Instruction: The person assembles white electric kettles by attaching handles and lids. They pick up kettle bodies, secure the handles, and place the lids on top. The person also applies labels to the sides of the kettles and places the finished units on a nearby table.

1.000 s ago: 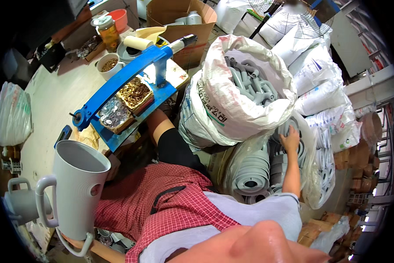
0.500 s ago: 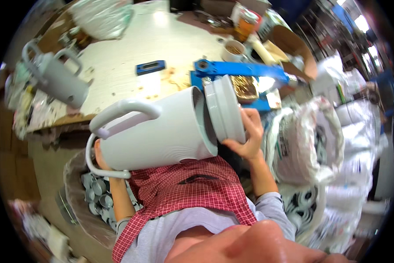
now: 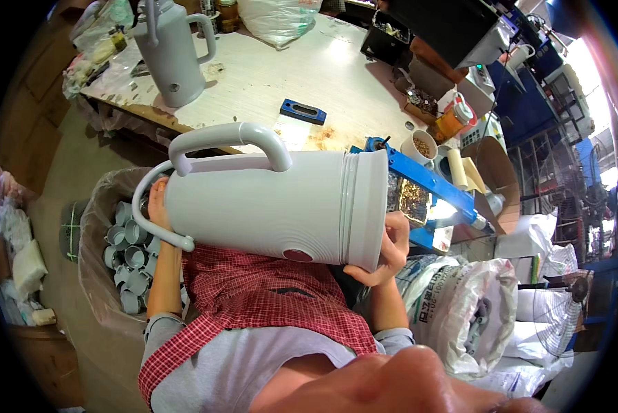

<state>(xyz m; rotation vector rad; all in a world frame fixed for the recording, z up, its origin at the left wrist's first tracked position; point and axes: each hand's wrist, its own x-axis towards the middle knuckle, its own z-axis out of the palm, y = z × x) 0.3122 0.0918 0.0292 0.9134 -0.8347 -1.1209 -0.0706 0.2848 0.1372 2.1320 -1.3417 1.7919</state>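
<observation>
Across my body lies a large pale grey plastic jug on its side, its thick handle upward and a thin curved bail at its left end. My left hand holds that left end, fingers partly hidden behind the jug. On the right end sits a wide grey base ring, flush against the jug's body. My right hand grips the ring's lower rim, thumb below and fingers curled at its outer face. A dark red round spot shows low on the jug's side.
Another grey jug stands upright on the white table. Beyond my jug are a blue tool, a blue lever press and a cup of small parts. A lined bin of grey rings stands left; a white sack right.
The base ring, tilted and partly off the jug's open end before, now sits straight on it. My view has shifted, showing more of the table's right side.
</observation>
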